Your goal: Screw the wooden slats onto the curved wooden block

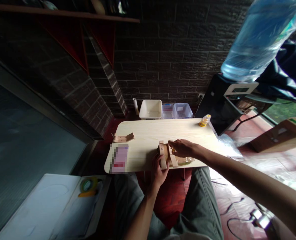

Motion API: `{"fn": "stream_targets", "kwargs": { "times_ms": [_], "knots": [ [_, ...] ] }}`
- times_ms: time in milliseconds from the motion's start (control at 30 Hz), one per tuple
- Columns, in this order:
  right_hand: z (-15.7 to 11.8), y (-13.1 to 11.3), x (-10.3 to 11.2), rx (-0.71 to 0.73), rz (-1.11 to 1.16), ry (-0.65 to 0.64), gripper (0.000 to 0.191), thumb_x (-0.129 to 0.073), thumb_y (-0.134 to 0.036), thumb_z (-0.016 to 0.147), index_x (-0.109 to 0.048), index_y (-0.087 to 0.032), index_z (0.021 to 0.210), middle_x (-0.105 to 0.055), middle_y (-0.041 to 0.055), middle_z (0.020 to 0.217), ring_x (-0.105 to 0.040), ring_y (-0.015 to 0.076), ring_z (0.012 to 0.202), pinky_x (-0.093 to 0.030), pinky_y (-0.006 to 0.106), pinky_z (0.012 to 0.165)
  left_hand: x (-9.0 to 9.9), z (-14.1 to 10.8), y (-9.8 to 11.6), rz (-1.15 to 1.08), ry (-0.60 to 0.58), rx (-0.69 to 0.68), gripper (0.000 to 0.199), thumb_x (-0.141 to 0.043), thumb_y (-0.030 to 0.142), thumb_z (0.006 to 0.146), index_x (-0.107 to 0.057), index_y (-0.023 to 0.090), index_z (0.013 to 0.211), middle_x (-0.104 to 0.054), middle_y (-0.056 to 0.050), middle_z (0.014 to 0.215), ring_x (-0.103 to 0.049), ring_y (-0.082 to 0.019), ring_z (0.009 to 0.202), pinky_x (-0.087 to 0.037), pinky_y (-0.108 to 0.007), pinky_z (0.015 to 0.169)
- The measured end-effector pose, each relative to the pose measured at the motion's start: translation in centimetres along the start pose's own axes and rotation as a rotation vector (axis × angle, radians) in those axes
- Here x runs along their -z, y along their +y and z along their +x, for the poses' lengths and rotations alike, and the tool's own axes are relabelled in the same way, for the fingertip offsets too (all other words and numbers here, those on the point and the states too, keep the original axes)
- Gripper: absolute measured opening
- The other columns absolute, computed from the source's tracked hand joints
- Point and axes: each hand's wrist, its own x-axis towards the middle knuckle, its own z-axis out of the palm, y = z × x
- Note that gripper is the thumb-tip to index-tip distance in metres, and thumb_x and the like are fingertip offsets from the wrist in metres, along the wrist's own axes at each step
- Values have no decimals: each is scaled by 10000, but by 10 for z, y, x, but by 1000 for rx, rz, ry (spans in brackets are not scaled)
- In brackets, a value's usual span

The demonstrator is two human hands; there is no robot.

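Observation:
A small assembly of light wooden pieces (162,156) rests near the front edge of the pale table (148,128). My left hand (160,171) is closed around its near left side, with the fingers on the wood. Over the assembly's right part, my right hand (181,148) is bent with its fingers pressed together. Something small and yellow shows at those fingertips, too small to name. Beneath and beside the right hand lies a clear plastic bag (188,161). Another wooden piece (124,137), angled at its ends, lies at the table's left edge.
A blurred-out pink item (120,159) lies at the front left of the table. A clear bottle with yellow parts (204,120) stands at the back right. Bins (150,109) line the wall behind. A water dispenser (220,100) stands right; tape (89,184) lies lower left.

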Motion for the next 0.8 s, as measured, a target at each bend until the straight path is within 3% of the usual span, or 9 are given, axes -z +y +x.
{"fn": "stream_targets", "kwargs": {
  "times_ms": [133,400,533,667,800],
  "knots": [
    [-4,5,-2,81,1,14,378,-474,-177,921,-502,-145,1296,-702,136,1052,-691,229,855,-484,288,672,0,-1,1,14,-18,20,440,-607,295,876,-471,208,1285,-546,-128,1244,-510,-277,1221,-459,-465,1023],
    [-5,16,1,-68,68,14,356,-536,-459,921,-589,-153,1094,-711,125,936,-686,232,832,-442,259,634,2,1,3,26,-18,17,459,-629,301,863,-477,200,1284,-546,-132,1251,-511,-280,1224,-463,-463,1021],
    [-8,12,1,-70,77,10,320,-556,-399,908,-589,-142,1098,-712,122,937,-684,233,830,-445,266,640,2,0,2,25,-29,-2,471,-631,299,862,-470,207,1295,-551,-133,1262,-512,-286,1234,-472,-467,1017],
    [-8,11,2,42,131,67,301,-569,-264,886,-564,-148,1164,-701,121,1024,-668,217,906,-453,264,701,1,0,0,17,-24,6,474,-616,305,871,-456,206,1305,-534,-137,1291,-509,-296,1240,-478,-490,1009],
    [-5,13,0,52,129,71,228,-528,-274,922,-583,-170,1118,-702,115,1017,-667,220,900,-447,269,688,2,-1,-2,15,-33,14,463,-598,303,881,-450,209,1309,-533,-133,1293,-505,-293,1243,-472,-498,1015]
  ]
}}
